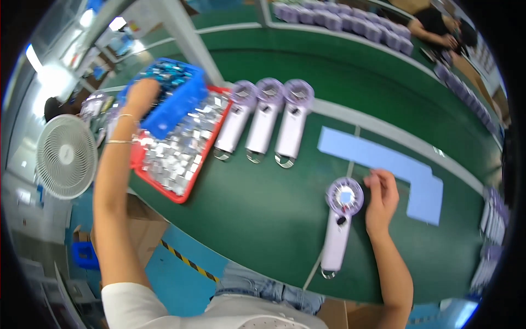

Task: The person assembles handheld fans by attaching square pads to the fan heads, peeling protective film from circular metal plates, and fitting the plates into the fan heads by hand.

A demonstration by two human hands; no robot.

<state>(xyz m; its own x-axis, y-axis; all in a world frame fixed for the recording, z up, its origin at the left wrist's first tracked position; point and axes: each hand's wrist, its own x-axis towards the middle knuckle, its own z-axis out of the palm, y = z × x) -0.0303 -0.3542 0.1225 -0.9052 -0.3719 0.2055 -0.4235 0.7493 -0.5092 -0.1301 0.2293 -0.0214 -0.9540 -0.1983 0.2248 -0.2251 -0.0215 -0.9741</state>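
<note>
My left hand (141, 97) reaches into a blue bin (171, 112) of small shiny blue pieces; its fingertips are blurred and hidden among them. A white and lilac handheld fan (335, 241) lies on the green table in front of me, its round head away from me. A small pale blue square (346, 197) shows at the centre of that head. Just right of the fan head is my right hand (382, 202), apart from it. Its fingers are curled in toward the thumb; whether something tiny is pinched there cannot be made out.
Under the blue bin, a red tray (189, 189) holds many silvery square pieces. Three similar fans (262, 129) lie side by side right of it. Light blue sheets (378, 156) lie at the right. More lilac parts (345, 22) line the far side, near another person (438, 30). A white fan (67, 156) stands at left.
</note>
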